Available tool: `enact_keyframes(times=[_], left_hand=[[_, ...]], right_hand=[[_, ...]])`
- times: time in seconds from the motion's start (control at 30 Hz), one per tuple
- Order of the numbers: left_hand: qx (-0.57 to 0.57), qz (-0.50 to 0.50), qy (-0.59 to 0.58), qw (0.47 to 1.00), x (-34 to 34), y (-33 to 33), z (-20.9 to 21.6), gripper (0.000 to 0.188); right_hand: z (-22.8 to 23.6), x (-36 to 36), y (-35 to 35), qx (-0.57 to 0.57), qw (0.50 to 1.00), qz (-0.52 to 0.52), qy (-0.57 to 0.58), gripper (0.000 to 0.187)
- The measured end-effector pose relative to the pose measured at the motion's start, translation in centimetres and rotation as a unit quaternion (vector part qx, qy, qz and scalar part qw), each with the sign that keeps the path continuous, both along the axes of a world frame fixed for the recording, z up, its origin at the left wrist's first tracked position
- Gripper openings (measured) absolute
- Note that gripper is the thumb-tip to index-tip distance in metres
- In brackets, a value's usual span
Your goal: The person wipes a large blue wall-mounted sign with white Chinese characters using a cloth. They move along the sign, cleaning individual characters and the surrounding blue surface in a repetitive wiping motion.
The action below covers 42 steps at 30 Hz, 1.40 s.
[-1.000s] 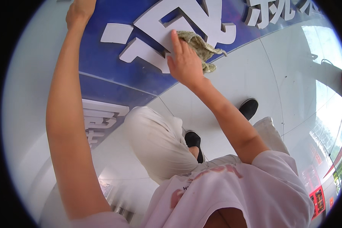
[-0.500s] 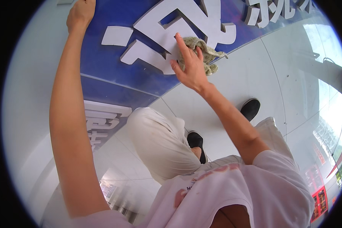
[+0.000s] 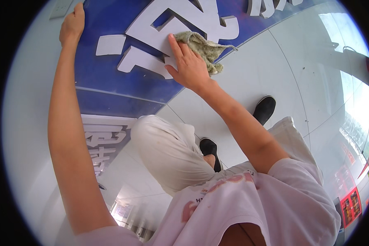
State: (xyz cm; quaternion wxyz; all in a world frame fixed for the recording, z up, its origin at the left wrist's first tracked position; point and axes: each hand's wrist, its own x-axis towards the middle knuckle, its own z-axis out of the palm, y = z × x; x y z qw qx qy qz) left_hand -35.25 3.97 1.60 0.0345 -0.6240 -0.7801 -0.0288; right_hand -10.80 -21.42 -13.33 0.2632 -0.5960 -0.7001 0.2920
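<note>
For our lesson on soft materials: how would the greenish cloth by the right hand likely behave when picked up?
The cloth would probably be floppy, as it bunches into folds beside the right hand. Its thin, loose tip suggests the ends may dangle. Rolling seems unlikely, given its irregular, crumpled shape.

White glare patches the glossy pale-grey tiled floor (image 3: 274, 78) at right. Fisheye distortion bends straight lines; corners are black.

The T-shirt (image 3: 295, 201) is pale, trousers (image 3: 164, 156) cream, shoes (image 3: 265, 108) black.
</note>
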Motion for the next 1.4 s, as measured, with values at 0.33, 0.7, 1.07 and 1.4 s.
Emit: enact_keyframes(times=[0.33,0.7,1.07,1.4], left_hand=[[0.109,-0.064,0.023,0.992,-1.3,0.8,-1.4,0.065],[0.093,-0.038,0.016,0.995,0.9,-1.0,-0.5,0.066],[0.063,-0.057,-0.043,0.995,1.9,-1.8,0.2,0.063],[0.013,-0.09,-0.102,0.991,-3.2,-4.7,0.7,0.065]], right_hand=[[-1.3,3.9,0.9,0.007,0.967,0.186,-0.172,0.087],[-3.0,1.5,-0.5,0.065,0.981,0.086,0.161,0.088],[-2.9,-0.2,0.7,0.091,0.995,0.044,-0.023,0.082],[-7.8,11.1,-7.0,-0.346,0.937,-0.043,-0.025,0.045]])
